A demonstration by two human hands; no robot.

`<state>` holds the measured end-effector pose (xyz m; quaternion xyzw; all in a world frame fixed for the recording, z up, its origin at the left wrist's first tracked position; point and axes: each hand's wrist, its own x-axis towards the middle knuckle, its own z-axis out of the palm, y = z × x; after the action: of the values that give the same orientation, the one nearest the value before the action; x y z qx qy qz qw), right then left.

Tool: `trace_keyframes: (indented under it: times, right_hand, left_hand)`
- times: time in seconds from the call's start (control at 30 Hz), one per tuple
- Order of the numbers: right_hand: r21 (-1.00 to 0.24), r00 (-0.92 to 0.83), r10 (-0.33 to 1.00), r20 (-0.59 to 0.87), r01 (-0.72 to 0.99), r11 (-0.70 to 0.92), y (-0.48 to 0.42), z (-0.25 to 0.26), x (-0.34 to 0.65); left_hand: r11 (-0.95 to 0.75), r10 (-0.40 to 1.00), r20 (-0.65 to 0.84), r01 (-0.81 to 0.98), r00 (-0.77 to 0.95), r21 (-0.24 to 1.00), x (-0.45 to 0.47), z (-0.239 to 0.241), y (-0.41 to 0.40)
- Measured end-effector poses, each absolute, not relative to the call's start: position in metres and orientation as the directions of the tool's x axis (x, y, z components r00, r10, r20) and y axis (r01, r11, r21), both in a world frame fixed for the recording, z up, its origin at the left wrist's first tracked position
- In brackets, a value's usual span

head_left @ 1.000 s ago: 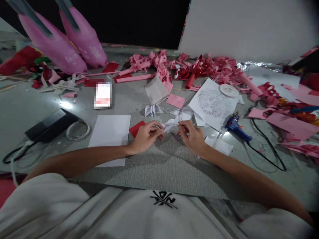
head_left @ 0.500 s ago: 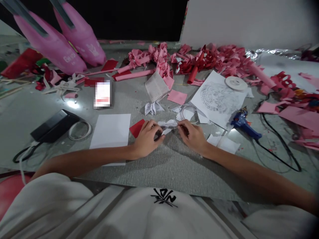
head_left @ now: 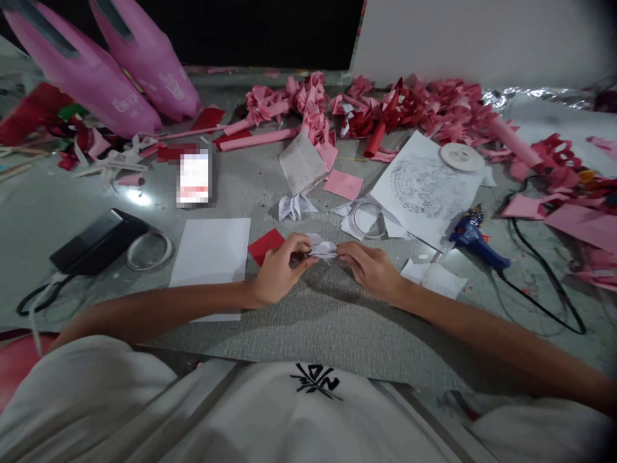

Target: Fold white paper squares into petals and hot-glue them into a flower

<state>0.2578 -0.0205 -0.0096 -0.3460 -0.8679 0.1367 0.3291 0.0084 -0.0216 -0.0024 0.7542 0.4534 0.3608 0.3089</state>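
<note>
Both my hands meet over a grey textured mat [head_left: 308, 321] at the table's middle. My left hand [head_left: 279, 270] pinches the left end of a small folded white paper piece [head_left: 322, 247], fingers curled. My right hand [head_left: 369, 267] pinches its right end. The paper is bunched small between the fingertips, just above the mat. A red paper square [head_left: 265, 244] lies right behind my left hand. A white sheet [head_left: 212, 254] lies to its left.
A folded white paper figure [head_left: 295, 207], a tape ring [head_left: 367, 220], a printed drawing sheet [head_left: 427, 190] and a blue glue gun [head_left: 475, 241] with black cord lie behind and right. Pink and red paper scraps crowd the back. A black box [head_left: 96, 239] sits left.
My hands have drawn closer together and the white paper piece, stretched longer a second ago, is now bunched shorter between them. The view shifted slightly.
</note>
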Motion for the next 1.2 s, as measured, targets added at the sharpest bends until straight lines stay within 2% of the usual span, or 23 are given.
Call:
trace_keyframes:
  times: [0.13, 0.33, 0.53, 0.73, 0.93, 1.0, 1.1, 1.2]
  right_hand:
    - [-0.44, -0.58, 0.632, 0.514, 0.454, 0.775, -0.019, -0.011, 0.257]
    - [-0.513, -0.586, 0.65, 0.484, 0.412, 0.753, -0.019, -0.014, 0.258]
    - [-0.639, -0.473, 0.764, 0.439, 0.433, 0.636, -0.023, -0.009, 0.255]
    - [-0.58, -0.485, 0.7, 0.525, 0.398, 0.711, -0.023, -0.004, 0.253]
    - [-0.557, -0.527, 0.648, 0.549, 0.347, 0.754, -0.019, -0.008, 0.254]
    - [-0.566, -0.486, 0.68, 0.55, 0.382, 0.731, -0.017, -0.009, 0.255]
    - [-0.584, -0.296, 0.775, 0.559, 0.523, 0.621, -0.016, -0.01, 0.257]
    - [-0.572, -0.25, 0.797, 0.55, 0.583, 0.577, -0.015, -0.011, 0.257]
  left_hand:
    - [-0.507, 0.854, 0.35, 0.466, 0.384, 0.725, 0.009, -0.001, -0.021]
    - [-0.516, 0.849, 0.371, 0.433, 0.376, 0.739, 0.009, 0.002, -0.022]
    - [-0.508, 0.847, 0.36, 0.397, 0.391, 0.765, 0.009, 0.002, -0.02]
    - [-0.454, 0.883, 0.343, 0.398, 0.321, 0.797, 0.009, 0.003, -0.022]
    - [-0.506, 0.852, 0.373, 0.393, 0.367, 0.768, 0.009, 0.003, -0.023]
    - [-0.51, 0.85, 0.372, 0.411, 0.372, 0.756, 0.009, -0.002, -0.019]
    - [-0.452, 0.89, 0.402, 0.518, 0.213, 0.726, 0.007, -0.011, -0.007]
    - [-0.436, 0.899, 0.354, 0.627, 0.26, 0.646, 0.004, -0.014, 0.005]
